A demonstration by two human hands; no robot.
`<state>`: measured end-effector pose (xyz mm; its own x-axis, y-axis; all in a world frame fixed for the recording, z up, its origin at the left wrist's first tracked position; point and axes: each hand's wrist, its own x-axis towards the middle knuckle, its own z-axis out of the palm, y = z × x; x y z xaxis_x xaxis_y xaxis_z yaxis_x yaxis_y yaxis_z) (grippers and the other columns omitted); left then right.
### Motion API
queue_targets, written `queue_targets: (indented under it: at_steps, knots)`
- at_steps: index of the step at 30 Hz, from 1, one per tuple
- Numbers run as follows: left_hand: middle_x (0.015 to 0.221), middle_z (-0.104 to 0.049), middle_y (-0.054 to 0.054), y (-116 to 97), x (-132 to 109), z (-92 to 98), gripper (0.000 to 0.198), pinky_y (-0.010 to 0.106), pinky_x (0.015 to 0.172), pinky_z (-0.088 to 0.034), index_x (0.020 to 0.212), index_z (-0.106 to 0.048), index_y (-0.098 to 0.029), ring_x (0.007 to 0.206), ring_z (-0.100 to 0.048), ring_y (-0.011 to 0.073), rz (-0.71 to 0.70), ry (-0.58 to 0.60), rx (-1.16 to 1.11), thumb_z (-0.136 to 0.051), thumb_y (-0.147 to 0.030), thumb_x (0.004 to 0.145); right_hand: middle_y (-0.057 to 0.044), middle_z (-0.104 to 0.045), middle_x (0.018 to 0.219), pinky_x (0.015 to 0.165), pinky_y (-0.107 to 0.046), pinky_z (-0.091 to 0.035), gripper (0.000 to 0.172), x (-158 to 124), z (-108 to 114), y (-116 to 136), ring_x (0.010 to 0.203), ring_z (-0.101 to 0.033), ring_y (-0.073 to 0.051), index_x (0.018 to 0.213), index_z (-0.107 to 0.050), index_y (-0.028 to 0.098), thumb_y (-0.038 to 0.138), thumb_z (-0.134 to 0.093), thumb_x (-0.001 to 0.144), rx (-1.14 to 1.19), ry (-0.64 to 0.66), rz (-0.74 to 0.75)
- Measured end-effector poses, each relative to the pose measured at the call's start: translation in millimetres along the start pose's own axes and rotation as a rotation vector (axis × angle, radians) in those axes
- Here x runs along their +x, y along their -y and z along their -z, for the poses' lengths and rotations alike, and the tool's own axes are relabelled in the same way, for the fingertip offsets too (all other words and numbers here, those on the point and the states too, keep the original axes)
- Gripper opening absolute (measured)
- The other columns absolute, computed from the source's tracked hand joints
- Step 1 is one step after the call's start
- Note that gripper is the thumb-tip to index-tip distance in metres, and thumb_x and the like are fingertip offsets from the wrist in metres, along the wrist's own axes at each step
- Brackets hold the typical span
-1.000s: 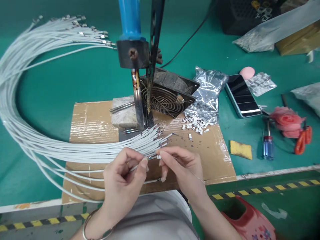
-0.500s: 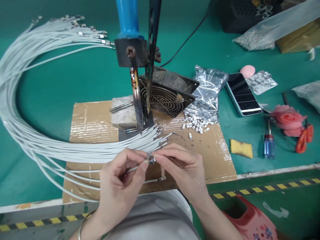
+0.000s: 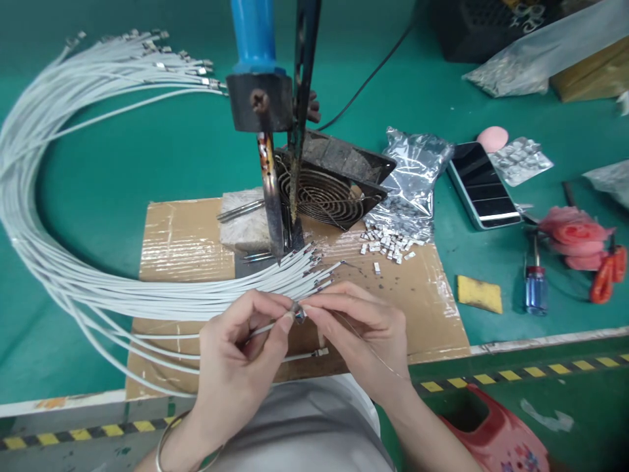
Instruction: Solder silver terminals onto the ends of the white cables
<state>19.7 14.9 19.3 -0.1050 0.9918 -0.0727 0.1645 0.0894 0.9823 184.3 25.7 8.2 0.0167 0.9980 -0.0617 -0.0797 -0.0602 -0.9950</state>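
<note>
Thumb and fingers of my left hand are closed on a white cable, near the small metal connector at its end. My right hand is pinched at the same connector, its fingertips meeting those of my left. A thin solder wire runs back from the right fingers across the palm. What exactly the right fingertips press is partly hidden. Just beyond my hands lies a bundle of white cables. Above it a blue-handled soldering iron points down, tip close to the cable ends.
A dirty fan stands behind the iron on a cardboard sheet. Small white parts lie scattered by a silvery bag. Further right are a phone, a yellow sponge and a screwdriver.
The whole view has shifted slightly, so things sit a little further right. Both hands keep the same hold at the connector.
</note>
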Motion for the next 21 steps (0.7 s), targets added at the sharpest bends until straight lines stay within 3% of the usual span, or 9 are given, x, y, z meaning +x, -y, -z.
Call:
queue_targets:
  at_steps: [3, 7, 10, 13, 15, 17, 19, 21]
  knots:
    - [0.084, -0.083, -0.001, 0, 1, -0.5, 0.019, 0.009, 0.06, -0.054, 0.081, -0.076, -0.022, 0.069, -0.076, 0.0085, 0.011, 0.0, -0.017, -0.074, -0.007, 0.091, -0.002, -0.082, 0.084, 0.062, -0.025, -0.061, 0.018, -1, 2, -2, 0.069, -0.073, -0.015, 0.099, -0.093, 0.032, 0.017, -0.083, 0.096, -0.088, 0.001, 0.064]
    - [0.086, -0.084, 0.0, 4, 1, -1.1, 0.017, 0.009, 0.063, -0.056, 0.08, -0.077, -0.022, 0.071, -0.078, 0.0091, 0.034, -0.035, -0.028, -0.076, -0.008, 0.09, -0.006, -0.08, 0.101, 0.073, -0.033, -0.065, 0.026, -7, 8, -8, 0.077, -0.072, -0.018, 0.123, -0.087, 0.027, 0.023, -0.065, 0.109, -0.271, 0.012, 0.149]
    - [0.089, -0.085, 0.002, 4, 4, -1.1, 0.015, 0.01, 0.066, -0.058, 0.08, -0.079, -0.022, 0.074, -0.08, 0.0105, 0.049, -0.077, -0.025, -0.077, -0.011, 0.089, -0.005, -0.077, 0.105, 0.076, -0.033, -0.062, 0.037, -12, 13, -11, 0.079, -0.07, -0.018, 0.142, -0.072, 0.028, 0.024, -0.047, 0.116, -0.318, 0.029, 0.136]
    - [0.088, -0.086, 0.002, 0, 8, -0.8, 0.013, 0.011, 0.064, -0.057, 0.078, -0.077, -0.021, 0.072, -0.078, 0.0105, 0.073, -0.096, 0.007, -0.078, -0.012, 0.087, -0.004, -0.079, 0.111, 0.075, -0.032, -0.059, 0.035, -15, 15, -11, 0.08, -0.071, -0.017, 0.149, -0.056, 0.03, 0.022, -0.047, 0.116, -0.339, 0.002, 0.086]
    - [0.087, -0.085, 0.003, -5, 12, -0.7, 0.012, 0.013, 0.059, -0.055, 0.076, -0.076, -0.021, 0.068, -0.076, 0.0113, 0.094, -0.09, 0.047, -0.078, -0.014, 0.086, -0.003, -0.076, 0.104, 0.072, -0.032, -0.056, 0.025, -14, 15, -9, 0.077, -0.068, -0.018, 0.137, -0.057, 0.029, 0.023, -0.051, 0.114, -0.368, -0.036, 0.089]
    - [0.086, -0.085, 0.004, -8, 15, -0.7, 0.012, 0.015, 0.052, -0.05, 0.076, -0.075, -0.02, 0.063, -0.071, 0.0111, 0.101, -0.084, 0.076, -0.078, -0.016, 0.086, 0.002, -0.065, 0.086, 0.065, -0.03, -0.048, 0.008, -13, 15, -6, 0.068, -0.059, -0.016, 0.112, -0.059, 0.027, 0.023, -0.052, 0.112, -0.401, -0.062, 0.105]
    - [0.086, -0.085, 0.004, -9, 18, -0.7, 0.012, 0.015, 0.049, -0.048, 0.077, -0.075, -0.021, 0.062, -0.069, 0.0104, 0.096, -0.088, 0.09, -0.077, -0.018, 0.088, 0.005, -0.051, 0.076, 0.061, -0.029, -0.04, 0.022, -10, 14, -3, 0.063, -0.049, -0.014, 0.092, -0.053, 0.026, 0.021, -0.051, 0.113, -0.4, -0.05, 0.097]
    - [0.087, -0.085, 0.003, -9, 20, -0.7, 0.011, 0.013, 0.054, -0.052, 0.077, -0.075, -0.021, 0.066, -0.072, 0.0105, 0.091, -0.1, 0.09, -0.077, -0.017, 0.088, 0.005, -0.05, 0.076, 0.062, -0.028, -0.039, 0.028, -7, 13, -3, 0.065, -0.047, -0.014, 0.086, -0.051, 0.025, 0.019, -0.05, 0.113, -0.347, -0.011, 0.078]
